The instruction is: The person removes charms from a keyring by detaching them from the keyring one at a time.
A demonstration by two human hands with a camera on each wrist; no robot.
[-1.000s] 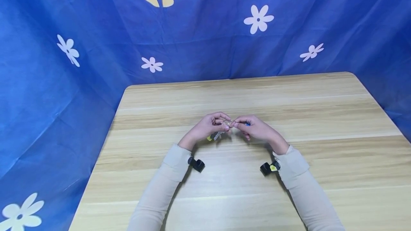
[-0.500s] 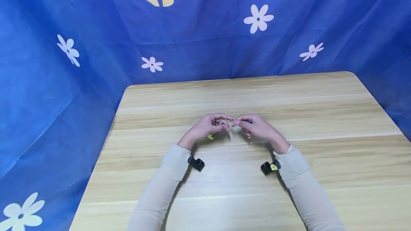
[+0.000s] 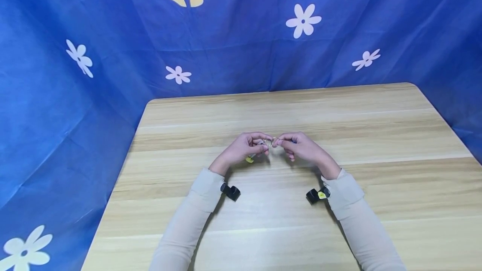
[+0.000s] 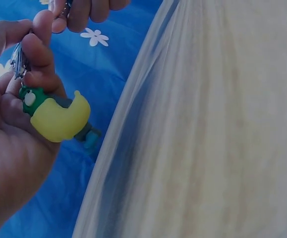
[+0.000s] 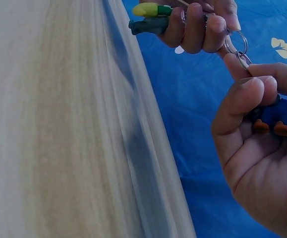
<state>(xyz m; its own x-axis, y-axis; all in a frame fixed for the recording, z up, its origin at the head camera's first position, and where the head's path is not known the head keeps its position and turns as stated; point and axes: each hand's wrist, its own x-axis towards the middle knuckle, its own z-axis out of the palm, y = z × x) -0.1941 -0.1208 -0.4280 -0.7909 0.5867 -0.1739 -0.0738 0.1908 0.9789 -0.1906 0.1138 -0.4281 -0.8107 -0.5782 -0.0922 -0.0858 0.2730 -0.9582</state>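
**Above a pale wood-grain counter (image 3: 376,137), two hands meet at silver rings**

Near the middle of the counter, the left hand (image 3: 244,146) pinches a larger round silver metal ring (image 5: 246,44) between thumb and forefinger. The right hand (image 3: 301,149) faces it, pinching a smaller silver metal ring (image 5: 239,60) that crosses the larger one (whether they are linked, I cannot tell). From the left hand a glossy toy figure in green, yellow and grey (image 4: 56,119) dangles by silver metal fittings (image 4: 19,62), against the palm side. A small blue toy figure with orange feet (image 5: 274,114) sits within the right hand's curl, partly hidden by fingers.

Both forearms wear light beige sleeves (image 3: 186,221) and black wrist devices (image 3: 230,193). The right device carries a yellow label (image 3: 321,195), its marks too small to read. Behind hangs a blue cloth curtain (image 3: 233,53) printed with white and yellow flowers.
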